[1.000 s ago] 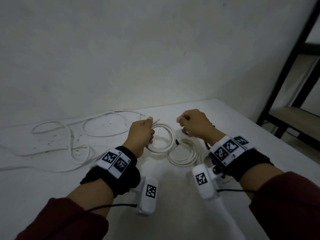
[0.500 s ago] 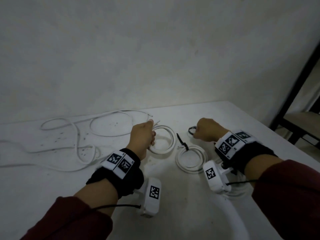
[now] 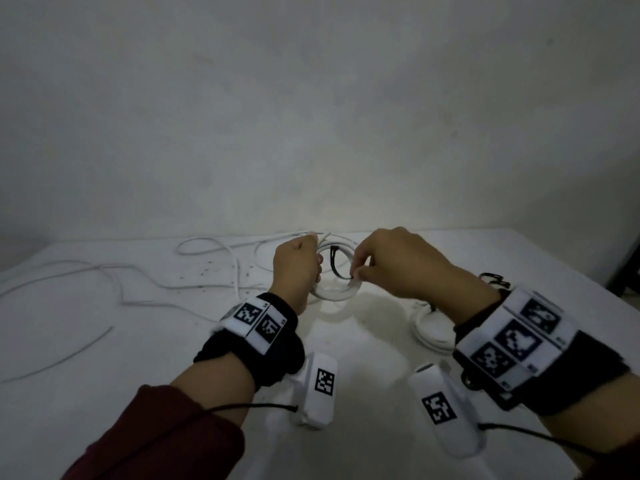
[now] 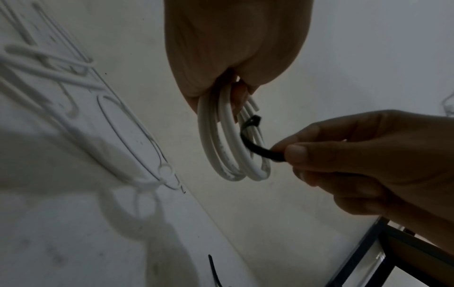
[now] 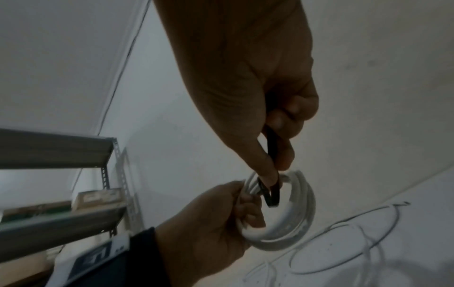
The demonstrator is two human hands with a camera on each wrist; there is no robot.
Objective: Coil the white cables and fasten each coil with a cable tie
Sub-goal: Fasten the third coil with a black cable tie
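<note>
Fingers of the left hand curled around the white coil, holding it up above the table. Right hand pinched a black cable tie poking through the coil. Farther back, loose white cable lay on the table.

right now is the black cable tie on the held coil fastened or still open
Still open. The black cable tie curves round the white coil, its head free and its other end pinched by the right hand.
</note>
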